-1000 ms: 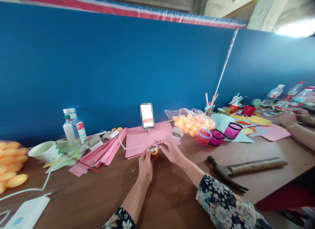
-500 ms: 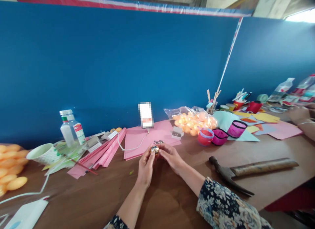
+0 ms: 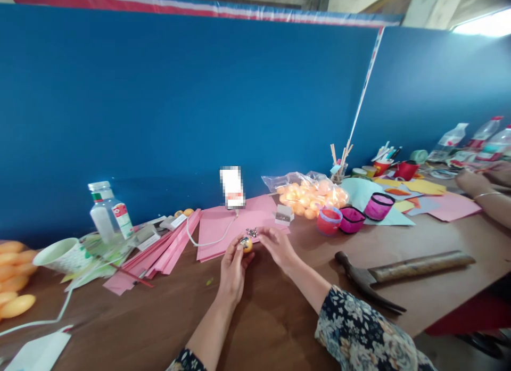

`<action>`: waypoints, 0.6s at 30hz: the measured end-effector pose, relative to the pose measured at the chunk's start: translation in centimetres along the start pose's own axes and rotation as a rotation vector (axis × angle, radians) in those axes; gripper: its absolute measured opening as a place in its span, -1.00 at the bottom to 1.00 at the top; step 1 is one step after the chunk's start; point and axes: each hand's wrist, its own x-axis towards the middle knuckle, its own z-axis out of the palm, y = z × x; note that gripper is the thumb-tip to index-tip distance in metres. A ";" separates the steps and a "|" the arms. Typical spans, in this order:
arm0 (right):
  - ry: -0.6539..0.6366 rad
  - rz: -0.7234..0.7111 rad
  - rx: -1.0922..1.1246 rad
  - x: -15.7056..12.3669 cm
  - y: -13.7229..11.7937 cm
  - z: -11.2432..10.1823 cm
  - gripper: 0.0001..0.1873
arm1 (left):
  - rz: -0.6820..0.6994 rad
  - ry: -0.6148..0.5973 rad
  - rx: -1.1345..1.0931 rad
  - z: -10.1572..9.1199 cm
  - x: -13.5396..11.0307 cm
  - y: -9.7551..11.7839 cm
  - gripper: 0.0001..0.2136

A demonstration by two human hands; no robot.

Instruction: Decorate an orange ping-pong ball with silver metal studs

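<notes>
My left hand [image 3: 232,267] pinches a small orange ball [image 3: 247,245] with shiny bits on it, just above the wooden table [image 3: 279,318]. My right hand [image 3: 276,245] lies right beside the ball, its fingertips reaching toward a little heap of small metal pieces [image 3: 252,232] on pink paper [image 3: 223,227]; whether it holds one is too small to see. Both forearms come up from the bottom edge, the right one in a flowered sleeve.
A hammer [image 3: 395,278] lies to the right. A bag of orange balls [image 3: 311,192], small paper cups [image 3: 351,219], a phone [image 3: 232,187] with a white cable, a bottle [image 3: 106,214] and a paper cup [image 3: 64,254] stand about. Another person's arm [image 3: 485,198] rests far right. A blue board closes the back.
The ball has sunk slightly and my right hand has drawn away from it toward the metal pieces. The camera has swung a little.
</notes>
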 end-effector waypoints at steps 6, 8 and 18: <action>0.043 -0.113 -0.783 2.2 -0.7 -2.4 -0.77 | -0.008 0.073 -0.035 0.0 0.3 0.1 -0.64; -0.022 -0.122 -0.968 2.5 -0.8 -2.5 -0.79 | -0.013 0.092 -0.019 0.1 0.3 0.1 -0.65; 0.000 -0.041 -1.092 3.2 -0.2 -1.5 -0.88 | -0.022 0.100 -0.038 0.1 0.3 0.1 -0.69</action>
